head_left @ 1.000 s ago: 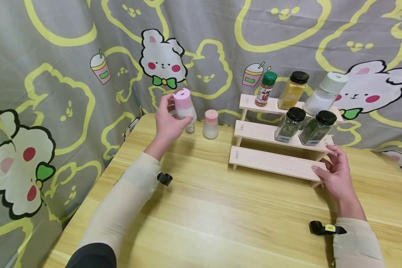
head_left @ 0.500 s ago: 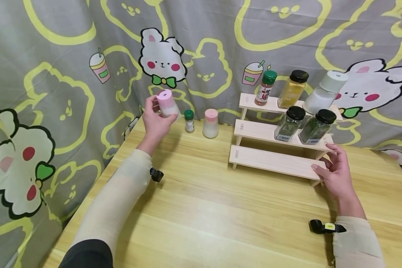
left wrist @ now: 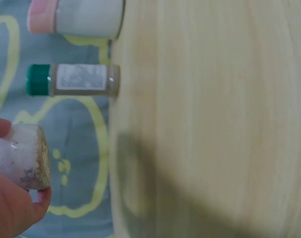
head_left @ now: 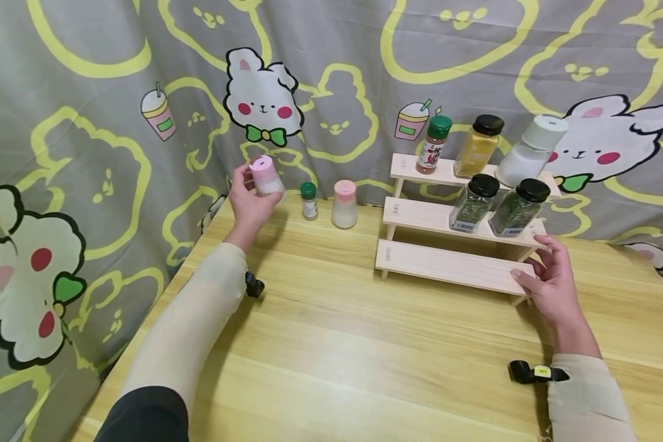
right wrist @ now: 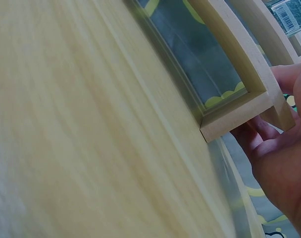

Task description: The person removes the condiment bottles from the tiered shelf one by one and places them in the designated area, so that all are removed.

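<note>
My left hand (head_left: 250, 207) grips a pink-capped shaker jar (head_left: 266, 178) with white contents, tilted, at the back left of the table. In the left wrist view the jar's base (left wrist: 39, 156) hangs apart from the tabletop. Just right of it stand a small green-capped spice bottle (head_left: 309, 201) and a second pink-capped shaker (head_left: 345, 204). My right hand (head_left: 555, 285) holds the right end of a three-step wooden rack (head_left: 453, 265), thumb on the lowest step. The right wrist view shows fingers around the rack's end (right wrist: 239, 111).
On the rack's top step stand a green-capped red spice bottle (head_left: 433, 146), a black-capped yellow spice jar (head_left: 478, 147) and a white-capped shaker (head_left: 530, 153). Two black-capped herb jars (head_left: 474, 204) occupy the middle step. A patterned curtain (head_left: 331, 92) hangs behind the wooden table (head_left: 364, 344).
My left hand has carried the pink-capped shaker leftward and slightly down, uncovering the small green-capped bottle. The right hand keeps its hold on the rack.
</note>
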The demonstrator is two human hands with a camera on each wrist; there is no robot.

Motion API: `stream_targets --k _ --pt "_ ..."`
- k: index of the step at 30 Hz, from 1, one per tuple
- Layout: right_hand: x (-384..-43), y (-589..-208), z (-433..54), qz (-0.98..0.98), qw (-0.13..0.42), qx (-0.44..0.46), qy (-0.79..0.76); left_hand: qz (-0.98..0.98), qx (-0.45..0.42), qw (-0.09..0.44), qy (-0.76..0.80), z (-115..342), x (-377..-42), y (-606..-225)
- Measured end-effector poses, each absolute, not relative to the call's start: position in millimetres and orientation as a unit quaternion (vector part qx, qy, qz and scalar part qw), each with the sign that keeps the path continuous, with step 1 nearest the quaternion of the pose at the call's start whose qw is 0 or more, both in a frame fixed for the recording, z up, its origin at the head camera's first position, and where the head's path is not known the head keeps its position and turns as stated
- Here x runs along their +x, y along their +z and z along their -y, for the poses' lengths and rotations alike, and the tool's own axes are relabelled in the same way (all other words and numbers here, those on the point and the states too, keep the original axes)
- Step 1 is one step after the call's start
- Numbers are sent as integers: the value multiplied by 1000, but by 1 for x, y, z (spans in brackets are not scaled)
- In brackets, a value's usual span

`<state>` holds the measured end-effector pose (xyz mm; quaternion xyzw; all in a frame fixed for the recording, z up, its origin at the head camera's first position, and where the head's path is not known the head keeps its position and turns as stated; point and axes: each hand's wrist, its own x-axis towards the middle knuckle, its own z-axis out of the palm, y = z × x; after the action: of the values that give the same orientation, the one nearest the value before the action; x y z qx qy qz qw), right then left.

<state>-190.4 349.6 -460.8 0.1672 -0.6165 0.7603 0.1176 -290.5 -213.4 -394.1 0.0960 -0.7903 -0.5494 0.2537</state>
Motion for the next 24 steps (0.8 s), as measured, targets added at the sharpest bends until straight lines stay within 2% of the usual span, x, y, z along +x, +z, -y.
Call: stream_targets --k 7,15,24 --pt "-190 -460 -349 617 117 167 760 797 107 241 -543 218 -299 -409" --pt "-190 -460 -351 624 118 162 755 800 92 261 -533 221 -305 -427" --pt "-191 -460 -350 618 114 165 760 806 99 243 -531 221 -315 -439"
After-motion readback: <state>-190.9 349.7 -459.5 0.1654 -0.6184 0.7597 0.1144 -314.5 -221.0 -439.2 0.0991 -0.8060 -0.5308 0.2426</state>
